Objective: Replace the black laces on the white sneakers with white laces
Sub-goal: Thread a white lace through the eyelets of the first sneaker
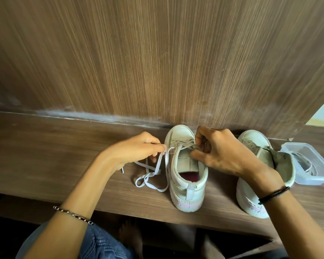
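On the wooden ledge (45,156) the left hand (138,148) pinches the white lace (151,172) between thumb and fingertips, its slack looped just left of the laced sneaker (185,184); the right hand (219,152), fingers curled, pinches that sneaker at its top lace rows; further right stands the second sneaker (251,141), just beside a clear plastic box (310,161) holding laces.

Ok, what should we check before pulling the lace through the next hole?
1. Left hand pinches the white lace: ok.
2. Right hand holds the middle sneaker at its eyelets: ok.
3. Loose part of the lace on the shelf free of knots: cannot tell.
4. No black lace left in the middle sneaker: ok.
5. Second sneaker laced: not ok, its eyelets look bare.
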`<state>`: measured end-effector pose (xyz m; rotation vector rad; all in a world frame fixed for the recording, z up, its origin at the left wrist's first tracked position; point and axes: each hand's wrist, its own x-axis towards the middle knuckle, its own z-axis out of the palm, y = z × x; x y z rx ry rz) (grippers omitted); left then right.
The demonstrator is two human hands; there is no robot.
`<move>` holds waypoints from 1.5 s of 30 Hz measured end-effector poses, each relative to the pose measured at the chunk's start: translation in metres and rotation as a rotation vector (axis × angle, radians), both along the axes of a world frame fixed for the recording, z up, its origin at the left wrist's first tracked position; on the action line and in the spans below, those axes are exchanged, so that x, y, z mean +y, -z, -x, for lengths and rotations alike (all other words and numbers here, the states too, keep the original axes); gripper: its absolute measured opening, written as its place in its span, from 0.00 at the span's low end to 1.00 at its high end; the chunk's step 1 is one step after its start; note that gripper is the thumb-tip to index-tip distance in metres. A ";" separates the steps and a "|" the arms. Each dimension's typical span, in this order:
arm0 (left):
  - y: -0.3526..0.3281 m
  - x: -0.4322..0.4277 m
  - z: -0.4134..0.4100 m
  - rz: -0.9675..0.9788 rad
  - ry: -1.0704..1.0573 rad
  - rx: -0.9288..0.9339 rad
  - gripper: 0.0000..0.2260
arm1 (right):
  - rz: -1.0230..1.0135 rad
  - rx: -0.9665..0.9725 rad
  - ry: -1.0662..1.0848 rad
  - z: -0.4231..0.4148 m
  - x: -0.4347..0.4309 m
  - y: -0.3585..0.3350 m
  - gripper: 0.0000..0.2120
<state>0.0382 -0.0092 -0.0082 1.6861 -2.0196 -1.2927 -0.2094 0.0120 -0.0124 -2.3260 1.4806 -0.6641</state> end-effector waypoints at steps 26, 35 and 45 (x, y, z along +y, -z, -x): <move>-0.023 0.003 0.049 0.466 -0.084 0.513 0.08 | -0.310 -0.911 0.080 -0.023 0.005 -0.026 0.14; -0.018 -0.013 0.021 0.694 -0.445 0.599 0.08 | -0.155 -1.291 0.421 0.001 -0.007 -0.024 0.02; -0.012 0.000 0.049 0.569 -0.105 0.508 0.05 | 0.013 -0.401 0.000 -0.019 0.003 -0.017 0.16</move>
